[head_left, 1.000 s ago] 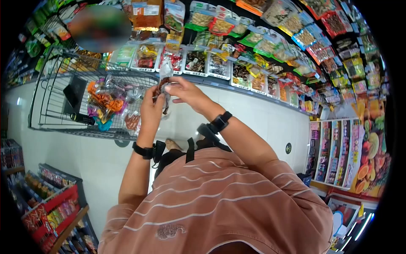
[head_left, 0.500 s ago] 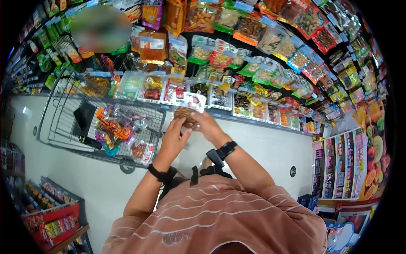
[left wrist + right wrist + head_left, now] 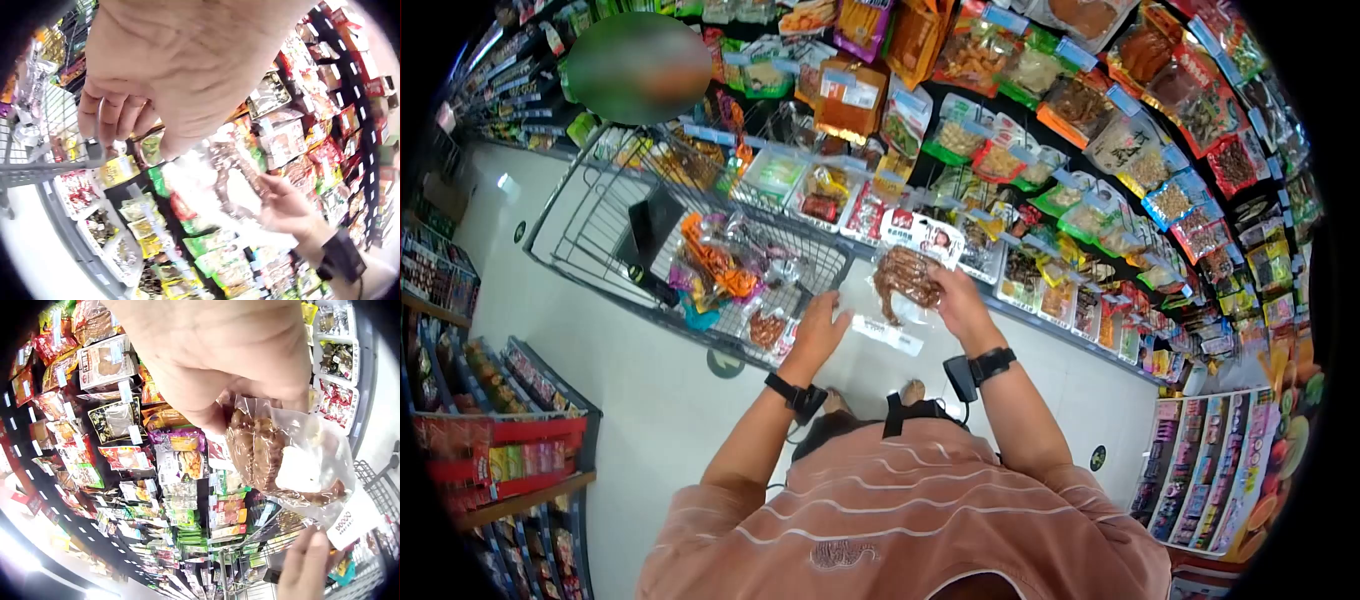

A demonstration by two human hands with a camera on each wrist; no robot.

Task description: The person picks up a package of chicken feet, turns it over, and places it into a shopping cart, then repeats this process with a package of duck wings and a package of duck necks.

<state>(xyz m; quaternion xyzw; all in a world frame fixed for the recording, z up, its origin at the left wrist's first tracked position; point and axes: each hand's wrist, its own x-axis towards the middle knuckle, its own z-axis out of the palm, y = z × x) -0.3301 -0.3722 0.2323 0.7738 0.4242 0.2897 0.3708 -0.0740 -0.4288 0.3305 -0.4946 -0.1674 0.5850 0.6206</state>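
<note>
A clear plastic pack of brown, glossy meat [image 3: 907, 280] with a white printed header is held up in front of the shelf. My right hand [image 3: 965, 310] pinches its right edge between thumb and fingers. In the right wrist view the see-through wrapper [image 3: 315, 440] hangs from that hand, a white label [image 3: 355, 519] at its far end. My left hand [image 3: 818, 335] is apart from the pack, its fingers relaxed, between it and the cart's near end. From the left wrist, the left hand [image 3: 181, 69] shows nothing in it.
A wire shopping cart [image 3: 808, 225] stands at left, holding an orange-and-purple packet [image 3: 715, 258], another meat pack [image 3: 768, 328] and a dark flat object [image 3: 652, 225]. Shelves of bagged snacks run along the front, with white trays [image 3: 825, 195] at the bottom. A red-fronted rack [image 3: 505, 455] stands at lower left.
Both hands were on the pack; now the left has let go and moved apart, while the right holds the pack farther right, flat side facing up. The whole scene has shifted rightward in the head view.
</note>
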